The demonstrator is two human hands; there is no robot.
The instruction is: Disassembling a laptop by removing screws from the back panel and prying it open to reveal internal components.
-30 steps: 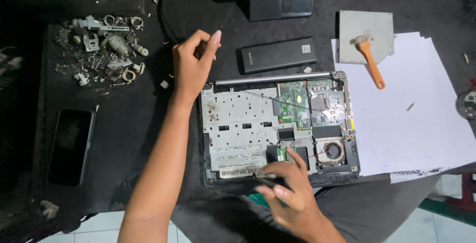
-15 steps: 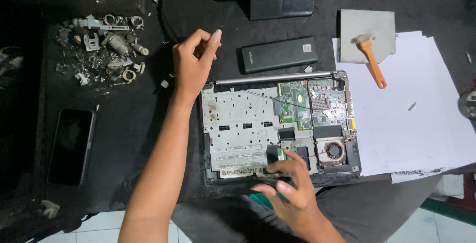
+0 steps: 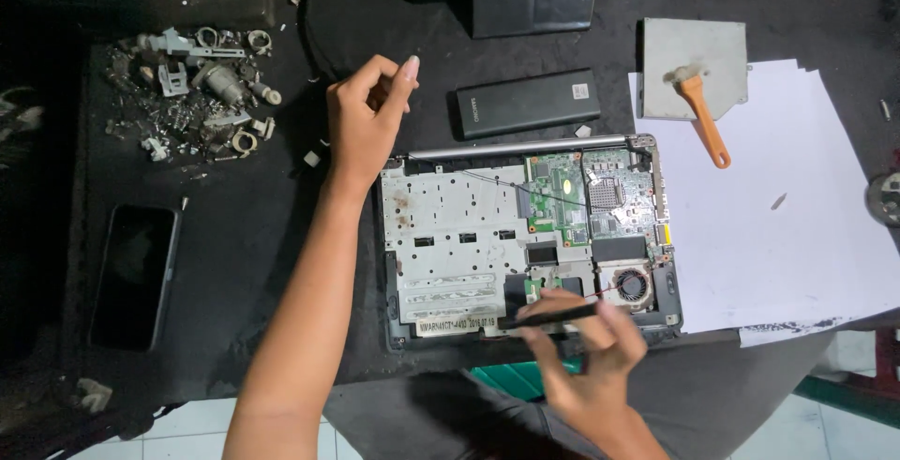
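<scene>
While your right hand [image 3: 586, 352] grips a thin black tool [image 3: 553, 316] over the near edge of the opened laptop [image 3: 469, 244], your left hand [image 3: 366, 118] hovers loosely curled, holding nothing visible. It is above the dark worktop [image 3: 244, 226], just beyond the laptop's far-left corner.

Opened laptop [image 3: 525, 235], right hand [image 3: 586, 361] gripping black tool [image 3: 553, 316], left hand [image 3: 366, 118] raised
</scene>
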